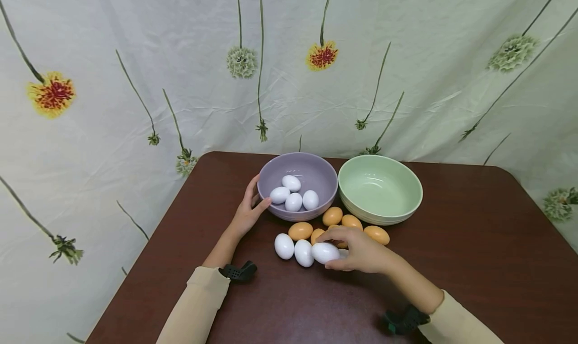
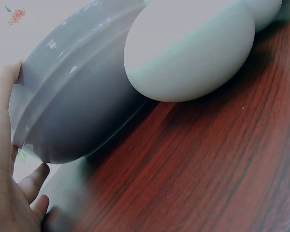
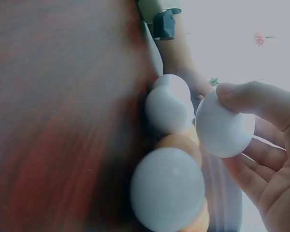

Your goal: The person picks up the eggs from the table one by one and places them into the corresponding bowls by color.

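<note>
My left hand (image 1: 246,213) grips the near left rim of a purple bowl (image 1: 313,171), thumb over the rim and fingers along the outer wall. Several white eggs (image 1: 291,183) lie inside that bowl. In my right hand (image 1: 363,253) a white egg (image 1: 325,253) is pinched between thumb and fingers, raised off the table in the right wrist view. Beneath and beside it, more white eggs (image 1: 284,246) rest on the table in front of the bowls. Brown eggs (image 1: 300,231) lie just behind them, some partly hidden by the right hand.
A pale green bowl (image 1: 379,183) with nothing in it stands right beside the purple one. Both are near the back edge of the dark brown table (image 1: 474,233). A flower-printed cloth (image 1: 289,93) hangs behind the table.
</note>
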Tool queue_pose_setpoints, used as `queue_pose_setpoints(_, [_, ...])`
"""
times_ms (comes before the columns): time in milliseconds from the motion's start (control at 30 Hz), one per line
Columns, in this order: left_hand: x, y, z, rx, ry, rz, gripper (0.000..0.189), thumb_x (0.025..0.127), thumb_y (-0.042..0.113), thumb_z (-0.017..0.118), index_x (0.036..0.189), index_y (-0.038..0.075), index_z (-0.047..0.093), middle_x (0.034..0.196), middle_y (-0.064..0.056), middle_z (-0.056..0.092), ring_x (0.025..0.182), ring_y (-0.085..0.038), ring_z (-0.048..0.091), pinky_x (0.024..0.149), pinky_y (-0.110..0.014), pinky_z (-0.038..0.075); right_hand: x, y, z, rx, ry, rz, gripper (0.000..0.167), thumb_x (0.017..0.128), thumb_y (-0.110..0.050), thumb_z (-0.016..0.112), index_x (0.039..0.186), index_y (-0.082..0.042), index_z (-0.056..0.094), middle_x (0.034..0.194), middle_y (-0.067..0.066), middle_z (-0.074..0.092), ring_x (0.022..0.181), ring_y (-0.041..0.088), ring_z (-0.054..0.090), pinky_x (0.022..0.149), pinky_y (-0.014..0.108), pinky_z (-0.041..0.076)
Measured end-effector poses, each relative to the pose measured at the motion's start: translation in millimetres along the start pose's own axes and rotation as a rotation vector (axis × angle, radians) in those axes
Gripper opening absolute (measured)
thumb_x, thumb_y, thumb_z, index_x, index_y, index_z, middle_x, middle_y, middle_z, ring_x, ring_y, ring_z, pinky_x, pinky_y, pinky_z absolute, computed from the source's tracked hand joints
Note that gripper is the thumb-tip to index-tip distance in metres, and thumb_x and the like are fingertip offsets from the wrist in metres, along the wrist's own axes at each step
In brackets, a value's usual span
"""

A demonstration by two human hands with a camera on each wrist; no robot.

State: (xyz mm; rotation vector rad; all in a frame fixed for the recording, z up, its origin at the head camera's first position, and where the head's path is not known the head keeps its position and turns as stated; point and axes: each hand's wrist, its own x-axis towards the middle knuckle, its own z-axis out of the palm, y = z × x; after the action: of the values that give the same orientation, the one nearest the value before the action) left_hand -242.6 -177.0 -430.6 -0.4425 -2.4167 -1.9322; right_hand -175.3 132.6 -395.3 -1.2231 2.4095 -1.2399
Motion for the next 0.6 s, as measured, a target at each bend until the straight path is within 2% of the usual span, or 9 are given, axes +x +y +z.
queue_pose_setpoints(133, [-0.1,0.0,-0.3,0.0,0.001,0.002,0.074,0.097,0.008,0.056,0.156,0.007,0.012,0.158,-0.023,0.017,0.139,-0.046,0.027,0.107,-0.055,0.032,6.7,-1.0,-5.6,-0.029,0.013,-0.014,0.04,0.078,-0.008,0.082,0.115,-0.004,0.068,0.112,0.004,0.066,0.104,0.014,0.059,0.085,0.031,0.053])
queue_pose_setpoints(333, [-0.4,-0.2,-0.4,-0.003,-0.001,0.004,0.074,0.097,0.008,0.056,0.156,0.008,0.012,0.158,-0.022,0.015,0.14,-0.045,0.025,0.108,-0.056,0.031,16.7,0.2,-12.8,-0.121,0.05,-0.069,0.038,0.078,-0.014,0.083,0.113,-0.008,0.07,0.107,-0.001,0.068,0.099,0.013,0.061,0.084,0.037,0.051])
queue_pose_setpoints(600, [-1.3,0.6,-0.1,0.003,0.003,-0.013,0.074,0.097,0.01,0.057,0.156,0.01,0.013,0.158,-0.022,0.017,0.139,-0.045,0.027,0.107,-0.054,0.033,25.0,2.1,-20.7,-0.053,0.057,-0.029,0.039,0.079,-0.014,0.082,0.115,-0.006,0.068,0.11,0.001,0.068,0.099,0.015,0.062,0.087,0.042,0.051])
